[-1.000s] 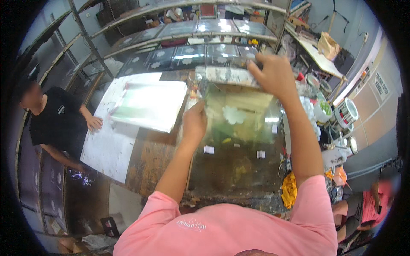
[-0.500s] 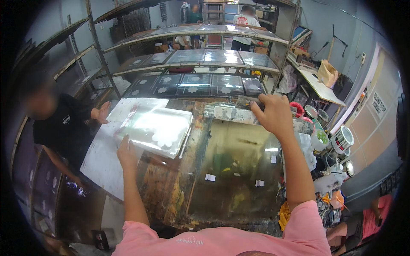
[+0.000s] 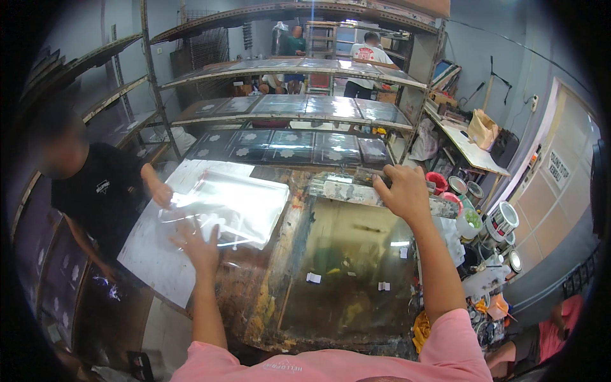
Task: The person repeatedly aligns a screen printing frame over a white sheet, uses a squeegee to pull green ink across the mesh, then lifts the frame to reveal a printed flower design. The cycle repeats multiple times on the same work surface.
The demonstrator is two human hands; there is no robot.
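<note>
A clear plastic sheet (image 3: 245,197) with a bright glare lies over white paper (image 3: 153,254) on the left of the worktable. My left hand (image 3: 200,253) is at its near edge, fingers spread and slightly blurred, gripping nothing. A co-worker's hand (image 3: 160,193) is at the sheet's left edge. My right hand (image 3: 407,194) curls its fingers over a paint-stained bar (image 3: 353,191) at the back of the table; its fingertips are partly hidden. Below the bar is a yellowish glossy panel (image 3: 350,254) with small white tabs (image 3: 313,278) on it.
Beyond the table, a metal rack (image 3: 286,121) holds several printed sheets. Paint cans (image 3: 506,216) and tubs crowd the right side. The co-worker in a black shirt (image 3: 98,197) stands at left. Other people are at the back and lower right.
The plastic sheet has settled onto the paper, and my left hand has let go, its fingers now spread. The co-worker's hand has reached the sheet. My right hand stays at the bar.
</note>
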